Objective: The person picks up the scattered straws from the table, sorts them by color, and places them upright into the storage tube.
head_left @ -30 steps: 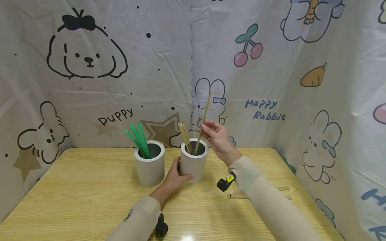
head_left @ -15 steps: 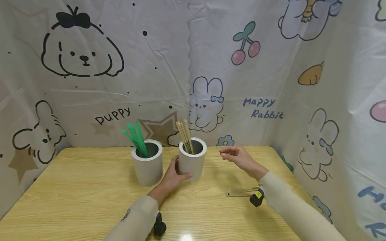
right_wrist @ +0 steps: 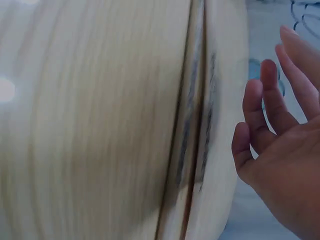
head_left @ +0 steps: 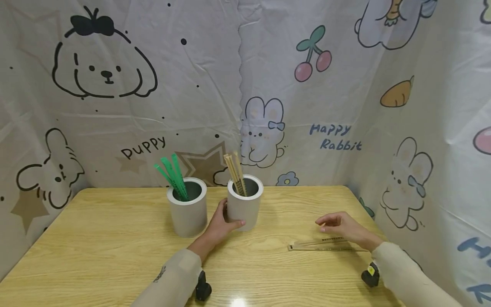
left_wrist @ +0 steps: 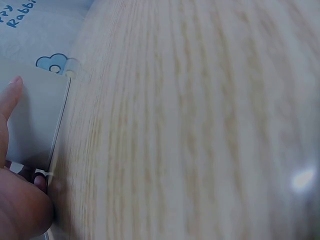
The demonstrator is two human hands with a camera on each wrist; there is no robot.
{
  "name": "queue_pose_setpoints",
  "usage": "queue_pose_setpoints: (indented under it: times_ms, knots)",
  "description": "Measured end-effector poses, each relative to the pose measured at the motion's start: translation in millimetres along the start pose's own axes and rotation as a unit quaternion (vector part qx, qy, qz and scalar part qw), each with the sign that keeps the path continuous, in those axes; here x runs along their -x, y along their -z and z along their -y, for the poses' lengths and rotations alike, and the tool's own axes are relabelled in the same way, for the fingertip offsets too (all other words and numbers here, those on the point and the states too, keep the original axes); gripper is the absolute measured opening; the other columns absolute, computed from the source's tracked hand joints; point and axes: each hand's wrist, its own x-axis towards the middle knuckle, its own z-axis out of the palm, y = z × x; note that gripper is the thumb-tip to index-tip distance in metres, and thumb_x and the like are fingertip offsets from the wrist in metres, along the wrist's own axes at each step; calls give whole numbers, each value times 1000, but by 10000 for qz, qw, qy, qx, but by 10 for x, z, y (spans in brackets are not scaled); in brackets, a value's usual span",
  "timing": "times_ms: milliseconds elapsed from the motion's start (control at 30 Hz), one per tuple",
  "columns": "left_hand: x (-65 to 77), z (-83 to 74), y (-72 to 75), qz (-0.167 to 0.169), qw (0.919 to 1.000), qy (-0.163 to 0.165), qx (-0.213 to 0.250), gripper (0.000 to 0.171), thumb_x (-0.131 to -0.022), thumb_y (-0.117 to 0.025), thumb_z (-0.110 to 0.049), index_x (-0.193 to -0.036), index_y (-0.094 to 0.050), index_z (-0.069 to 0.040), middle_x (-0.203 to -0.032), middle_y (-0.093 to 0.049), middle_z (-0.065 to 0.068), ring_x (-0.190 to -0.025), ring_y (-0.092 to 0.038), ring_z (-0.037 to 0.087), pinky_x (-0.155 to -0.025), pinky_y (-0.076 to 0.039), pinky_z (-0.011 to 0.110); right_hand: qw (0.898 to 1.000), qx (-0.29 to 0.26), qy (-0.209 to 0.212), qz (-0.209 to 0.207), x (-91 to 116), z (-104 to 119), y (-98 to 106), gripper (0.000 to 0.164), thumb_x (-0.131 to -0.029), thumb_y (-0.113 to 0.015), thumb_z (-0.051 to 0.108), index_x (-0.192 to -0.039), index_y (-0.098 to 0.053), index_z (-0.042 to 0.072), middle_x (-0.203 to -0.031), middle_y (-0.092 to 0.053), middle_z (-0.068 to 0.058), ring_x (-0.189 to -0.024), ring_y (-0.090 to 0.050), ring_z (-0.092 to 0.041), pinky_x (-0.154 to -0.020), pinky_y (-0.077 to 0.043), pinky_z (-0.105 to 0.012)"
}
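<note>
My left hand (head_left: 219,225) grips the right-hand white cup (head_left: 244,209), thumb across its front and fingers round its left side. Several slim tan sticks (head_left: 235,174) with dark print stand in that cup, leaning left. In the left wrist view, the cup's wall (left_wrist: 35,115) shows beside the thumb. Slightly above the table at the right, my right hand (head_left: 347,228) holds nothing, its fingers loosely bent. Just below it lie more tan printed sticks (head_left: 307,246), partly hidden by the hand and wrist. The right wrist view has two sticks (right_wrist: 192,125) side by side, left of the hand.
Left of the gripped cup stands another white cup (head_left: 189,217), with several green sticks (head_left: 174,177) leaning in it. Both cups are near the back of the wooden table (head_left: 115,251). A printed cloth (head_left: 215,106) hangs behind the table and along its sides.
My right hand let go of a tan stick, which now leans in the right-hand cup, then moved right and down over the lying sticks. The left hand kept its hold on the cup.
</note>
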Motion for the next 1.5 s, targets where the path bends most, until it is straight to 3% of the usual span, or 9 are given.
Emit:
queue_pose_setpoints:
  times_ms: [233, 467, 633, 867, 1033, 1133, 1333, 1433, 1500]
  knots:
    - [-7, 21, -1, -25, 10000, 18, 13, 96, -83, -84, -13, -157, -24, -8, -160, -35, 25, -149, -33, 43, -124, -24, 59, 9989, 155, 253, 366, 116, -201, 57, 36, -95, -70, 12, -122, -65, -12, -122, -67, -31, -98, -67, 0, -81, -56, -18]
    - [2, 10, 3, -22, 10000, 17, -11, 97, -83, -84, -13, -158, -23, -8, -161, -33, 25, -150, -32, 44, -124, -23, 60, 9944, 653, 826, 131, 110, -255, -37, 17, -91, -72, 4, -101, -73, -9, -98, -74, -25, -81, -63, 0, -68, -54, -20]
    - [11, 30, -4, -5, 10000, 73, -23, 97, -83, -84, -15, -158, -23, -9, -161, -33, 24, -150, -31, 43, -125, -23, 59, 9943, 774, 727, 35, 60, -204, -28, 8, -92, -70, 3, -95, -73, -4, -89, -74, -14, -75, -58, 1, -64, -50, -19]
    - [16, 29, 6, -53, 9999, 89, 20, 96, -83, -84, -15, -157, -25, -10, -161, -34, 23, -150, -31, 42, -125, -22, 59, 9969, 517, 449, -396, -187, 156, -27, 20, -98, -65, 10, -107, -69, -8, -95, -69, -15, -70, -50, -3, -60, -45, -22]
    - [25, 35, -14, 4, 10000, 86, 36, 96, -83, -84, -16, -157, -24, -9, -160, -34, 24, -150, -32, 43, -124, -23, 60, 9955, -369, 368, -794, -408, 682, -86, 18, -100, -63, 14, -113, -67, 2, -97, -69, 3, -84, -60, -3, -77, -52, -22]
    - [27, 43, -28, 38, 9999, 121, 83, 96, -83, -84, -16, -158, -24, -9, -160, -34, 23, -150, -32, 43, -124, -23, 60, 9805, -1553, 686, -995, -548, 1067, -112, 11, -102, -59, 9, -105, -67, 16, -93, -69, 14, -88, -62, -2, -83, -52, -20]
    - [14, 15, -19, 5, 9999, 91, 101, 97, -83, -84, -16, -158, -24, -10, -162, -33, 22, -151, -31, 42, -125, -23, 59, 9023, -3874, 1508, -1139, -797, 1869, -165, 19, -104, -52, 4, -100, -64, 19, -96, -65, 8, -87, -60, -6, -84, -51, -21]
    - [14, -9, -6, -17, 9999, 30, 135, 96, -83, -84, -14, -158, -24, -10, -162, -33, 23, -150, -31, 42, -124, -23, 59, 8867, -4194, 1517, -1223, -945, 2119, -253, 18, -104, -51, 6, -101, -63, 19, -99, -63, 7, -91, -58, -8, -86, -50, -22]
    - [15, -20, 0, -4, 9999, 6, 148, 96, -83, -83, -13, -158, -24, -9, -161, -33, 23, -150, -32, 43, -124, -24, 60, 8854, -4232, 1413, -1304, -1047, 2192, -341, 20, -105, -50, 5, -98, -62, 20, -96, -63, 8, -89, -58, -8, -83, -48, -22]
